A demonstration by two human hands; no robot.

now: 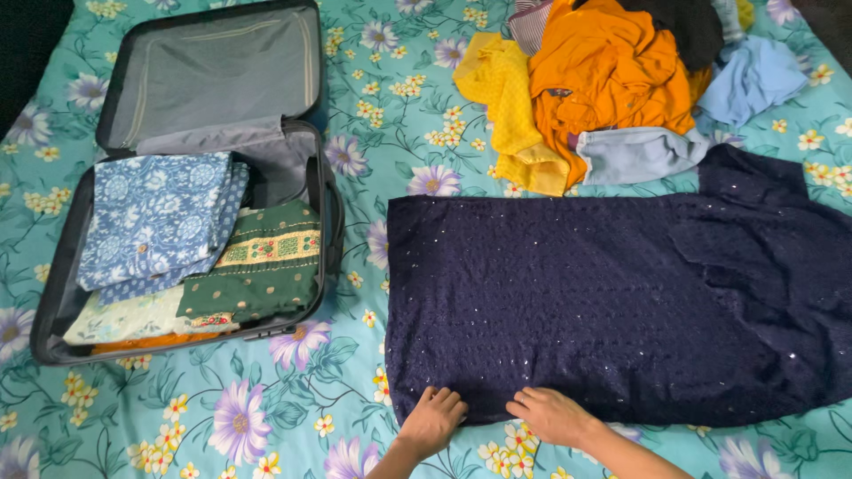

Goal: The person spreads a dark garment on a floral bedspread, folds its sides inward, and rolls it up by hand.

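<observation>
Head view: we see the dark navy sequinned fabric garment point(621, 306) spread flat on the teal floral bedsheet point(266, 417), long axis running left-right across the frame, near hem toward us, w/ a rumpled part at its right end. Left hand point(432, 419) and right hand point(550, 414) both rest at that near hem, fingers curled on the edge; grip looks light, not clenched, and we can't tell if cloth is pinched. Done so far, by our read: the open grey soft-sided suitcase point(213, 71) already holds folded blue, green and pale pieces. Left: the navy piece lies unfolded, and the heap of orange, yellow and light-blue clothes point(603, 80) sits beyond it, apart from the case.
</observation>
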